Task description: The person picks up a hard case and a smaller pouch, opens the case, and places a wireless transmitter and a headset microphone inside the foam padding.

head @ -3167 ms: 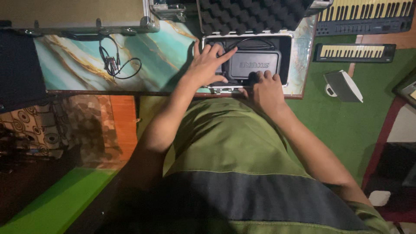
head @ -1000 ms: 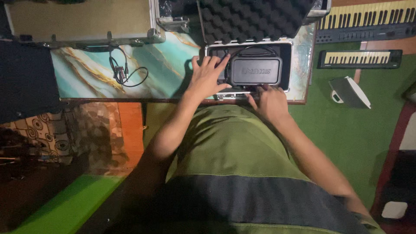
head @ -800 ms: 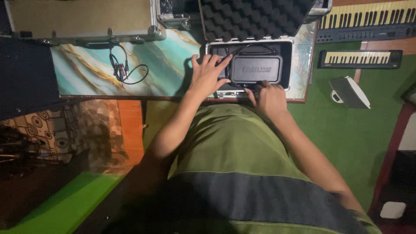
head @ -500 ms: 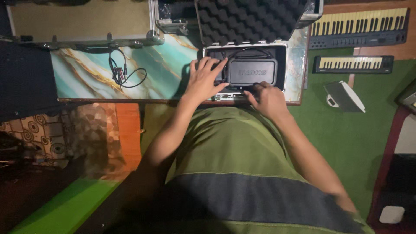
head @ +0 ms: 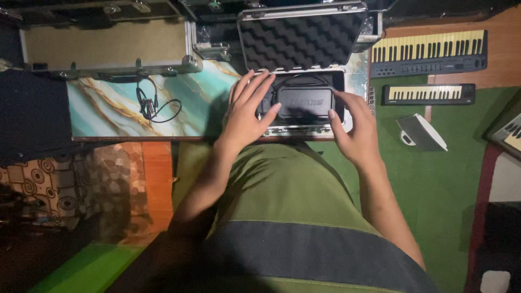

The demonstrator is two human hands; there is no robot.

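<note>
A small aluminium case (head: 304,129) lies open on a marble-patterned table (head: 119,108), its lid lined with black egg-crate foam (head: 301,38). Inside the case rests a black zippered pouch (head: 305,104). My left hand (head: 247,111) lies flat over the case's left side, fingers spread, touching the pouch's left edge. My right hand (head: 354,127) is at the case's right side, fingers spread, fingertips at the pouch's right edge. Neither hand grips anything.
A coiled black cable (head: 154,106) lies on the table to the left. A long closed metal-edged case (head: 108,46) stands behind it. Two keyboards (head: 429,51) (head: 429,93) and a white wedge-shaped object (head: 420,133) lie on the green floor at right.
My right hand has moved from the case's front edge up to its right side, beside the pouch. My left hand stays spread on the left of the pouch.
</note>
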